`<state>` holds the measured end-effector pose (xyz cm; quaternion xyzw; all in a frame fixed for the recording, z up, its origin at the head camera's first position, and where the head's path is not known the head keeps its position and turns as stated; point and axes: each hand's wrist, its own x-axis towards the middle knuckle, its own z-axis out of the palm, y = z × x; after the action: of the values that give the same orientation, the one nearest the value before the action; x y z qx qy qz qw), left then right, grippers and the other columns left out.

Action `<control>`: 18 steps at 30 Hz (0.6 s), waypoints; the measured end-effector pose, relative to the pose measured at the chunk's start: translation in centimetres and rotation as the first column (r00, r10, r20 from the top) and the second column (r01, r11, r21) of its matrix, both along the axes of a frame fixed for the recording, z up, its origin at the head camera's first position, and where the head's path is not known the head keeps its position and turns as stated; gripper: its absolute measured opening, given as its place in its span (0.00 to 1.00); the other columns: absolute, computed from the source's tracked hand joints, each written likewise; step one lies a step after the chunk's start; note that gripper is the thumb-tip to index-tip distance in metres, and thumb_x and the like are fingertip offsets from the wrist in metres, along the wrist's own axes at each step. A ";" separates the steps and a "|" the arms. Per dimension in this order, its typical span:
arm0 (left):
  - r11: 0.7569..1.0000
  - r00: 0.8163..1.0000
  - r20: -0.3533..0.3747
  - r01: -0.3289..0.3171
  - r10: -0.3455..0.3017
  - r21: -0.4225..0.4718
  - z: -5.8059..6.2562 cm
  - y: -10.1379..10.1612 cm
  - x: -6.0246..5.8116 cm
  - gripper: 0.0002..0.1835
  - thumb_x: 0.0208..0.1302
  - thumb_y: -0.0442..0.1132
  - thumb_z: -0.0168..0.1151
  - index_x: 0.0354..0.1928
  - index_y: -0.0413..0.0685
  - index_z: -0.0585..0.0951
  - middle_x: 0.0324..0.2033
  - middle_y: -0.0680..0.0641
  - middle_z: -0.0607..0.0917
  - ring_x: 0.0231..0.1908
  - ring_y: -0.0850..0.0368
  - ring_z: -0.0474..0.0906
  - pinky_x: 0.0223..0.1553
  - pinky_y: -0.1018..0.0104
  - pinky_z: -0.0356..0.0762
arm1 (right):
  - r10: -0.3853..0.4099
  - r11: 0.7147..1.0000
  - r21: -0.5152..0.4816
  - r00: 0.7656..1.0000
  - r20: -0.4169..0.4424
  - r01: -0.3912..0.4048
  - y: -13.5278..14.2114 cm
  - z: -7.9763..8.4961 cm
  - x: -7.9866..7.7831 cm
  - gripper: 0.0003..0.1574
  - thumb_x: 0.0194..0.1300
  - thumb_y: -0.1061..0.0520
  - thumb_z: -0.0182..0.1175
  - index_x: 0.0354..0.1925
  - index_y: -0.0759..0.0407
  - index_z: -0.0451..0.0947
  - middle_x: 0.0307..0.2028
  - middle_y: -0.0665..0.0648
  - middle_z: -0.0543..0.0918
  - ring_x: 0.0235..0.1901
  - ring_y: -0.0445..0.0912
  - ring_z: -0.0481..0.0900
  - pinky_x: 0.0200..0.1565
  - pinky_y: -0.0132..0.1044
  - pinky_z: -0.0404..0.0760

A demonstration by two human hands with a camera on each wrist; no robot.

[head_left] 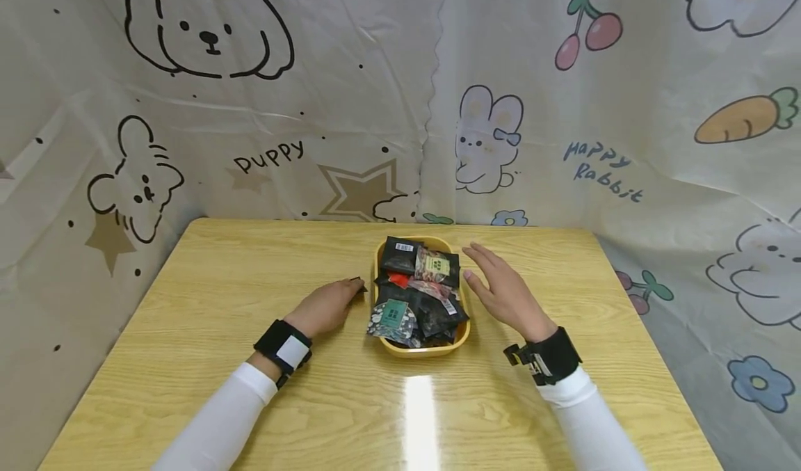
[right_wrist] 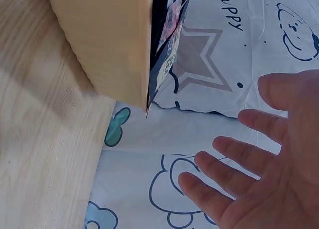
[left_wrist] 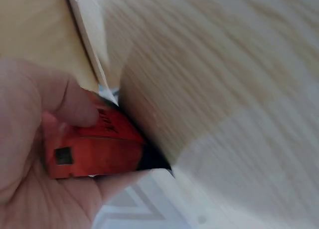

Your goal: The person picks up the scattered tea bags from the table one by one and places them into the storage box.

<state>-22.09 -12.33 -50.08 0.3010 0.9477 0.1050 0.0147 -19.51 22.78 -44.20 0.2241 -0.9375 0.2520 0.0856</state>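
Note:
Between thumb and fingers, my left hand [head_left: 325, 307] holds a small packet, just left of a yellow basket [head_left: 425, 352]. In the left wrist view the packet [left_wrist: 99, 149] shows a red face with a dark end, close over the wooden table. Several black packets with printed labels fill the basket, among them one with a teal label [head_left: 393, 315] and one with a pale yellow label [head_left: 436, 266]. My right hand [head_left: 503, 291] is beside the basket's right side, fingers spread and holding nothing. The right wrist view shows it apart from the basket's wall [right_wrist: 107, 39].
A wooden table [head_left: 250, 262] carries the basket near its far edge. Behind it hangs a pale cloth [head_left: 350, 109] printed with cartoon animals, stars and fruit. Black bands are strapped round both wrists, one being the left wristband [head_left: 284, 351].

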 end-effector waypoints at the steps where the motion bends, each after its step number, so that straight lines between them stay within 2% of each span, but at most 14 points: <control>1: 1.000 1.000 -0.016 -0.014 0.015 0.020 0.2 -0.2 0.1 0.22 0.65 0.28 0.55 0.62 0.36 0.73 0.56 0.36 0.80 0.54 0.42 0.77 0.56 0.49 0.77 | -0.001 1.000 -0.005 1.000 -0.004 0.001 0.0 0.1 0.1 0.32 0.74 0.49 0.49 0.71 0.55 0.59 0.71 0.65 0.62 0.68 0.60 0.60 0.65 0.61 0.64; 4: 0.994 0.997 -0.036 -0.065 0.069 0.086 1.3 -0.5 0.4 0.21 0.67 0.30 0.53 0.62 0.39 0.73 0.55 0.39 0.82 0.53 0.44 0.79 0.54 0.48 0.79 | -0.007 1.000 -0.004 1.000 -0.009 0.007 0.0 0.2 0.7 0.36 0.72 0.46 0.51 0.73 0.53 0.57 0.72 0.64 0.59 0.69 0.60 0.57 0.65 0.62 0.63; 6: 0.987 0.994 -0.053 -0.090 0.098 0.131 2.4 0.1 0.9 0.20 0.71 0.34 0.51 0.64 0.43 0.73 0.57 0.41 0.81 0.54 0.45 0.78 0.55 0.48 0.78 | 0.000 1.000 0.003 1.000 -0.014 0.000 0.1 0.4 1.1 0.40 0.71 0.42 0.52 0.74 0.51 0.54 0.74 0.63 0.56 0.70 0.60 0.55 0.66 0.63 0.61; 9: 0.982 0.993 -0.084 -0.072 0.088 0.176 4.5 1.9 1.6 0.22 0.71 0.37 0.51 0.66 0.47 0.71 0.60 0.43 0.79 0.57 0.47 0.76 0.56 0.48 0.77 | 0.024 1.000 0.011 0.999 -0.025 -0.024 0.1 0.6 1.7 0.45 0.68 0.37 0.53 0.75 0.48 0.50 0.75 0.61 0.51 0.72 0.61 0.50 0.66 0.65 0.58; 13: 0.982 0.988 -0.150 0.071 -0.045 0.175 6.5 5.0 2.6 0.25 0.69 0.36 0.54 0.68 0.49 0.68 0.63 0.43 0.76 0.59 0.48 0.73 0.58 0.50 0.76 | 0.032 0.999 0.006 0.999 -0.039 -0.032 -0.2 1.0 2.5 0.46 0.67 0.36 0.53 0.75 0.46 0.49 0.75 0.61 0.51 0.72 0.61 0.50 0.67 0.66 0.57; 16: 0.974 0.969 -0.178 0.194 -0.172 0.113 6.8 7.1 3.1 0.26 0.71 0.38 0.53 0.70 0.49 0.66 0.66 0.43 0.72 0.63 0.48 0.69 0.62 0.50 0.72 | 0.029 1.000 0.001 0.998 -0.053 -0.029 -0.4 1.3 3.3 0.44 0.68 0.36 0.52 0.75 0.47 0.51 0.75 0.60 0.52 0.72 0.60 0.50 0.67 0.66 0.56; 18: 0.972 0.964 -0.149 0.229 -0.219 0.053 6.6 8.2 3.3 0.27 0.73 0.45 0.49 0.72 0.53 0.63 0.69 0.44 0.68 0.67 0.47 0.64 0.65 0.46 0.66 | 0.034 0.999 0.003 0.998 -0.060 -0.034 -0.5 1.4 3.7 0.44 0.68 0.36 0.51 0.74 0.48 0.52 0.75 0.60 0.53 0.72 0.58 0.50 0.67 0.65 0.56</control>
<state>-18.76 -4.16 -43.43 0.4133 0.9020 0.1137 -0.0517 -15.81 22.30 -42.79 0.2477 -0.9308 0.2456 0.1093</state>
